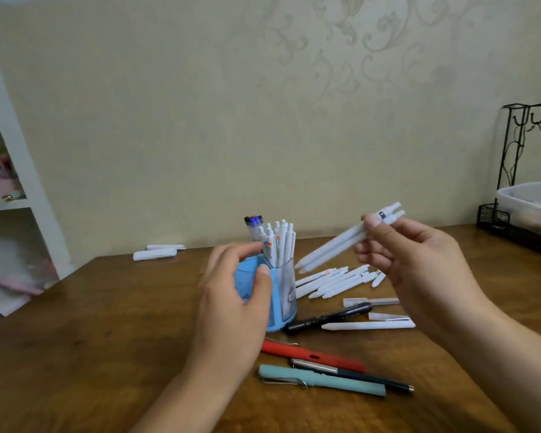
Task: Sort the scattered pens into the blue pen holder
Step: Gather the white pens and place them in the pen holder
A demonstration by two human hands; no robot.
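The blue pen holder (281, 304) stands mid-table with several white pens (277, 242) upright in it. My left hand (235, 295) grips its left side. My right hand (419, 254) holds two white pens (334, 245) in the air, tips pointing down-left toward the holder. More white pens (334, 281) lie in a pile right of the holder. A black marker (328, 317), a white pen (369, 325), a red pen (313, 356), a dark pen (353, 373) and a teal pen (322, 380) lie in front.
Two white wrapped pieces (155, 254) lie at the table's far left edge. A black wire rack (519, 220) with a clear plastic box (528, 198) stands at the back right. A white shelf (19, 170) rises on the left. The wall runs close behind the wooden table (91, 339).
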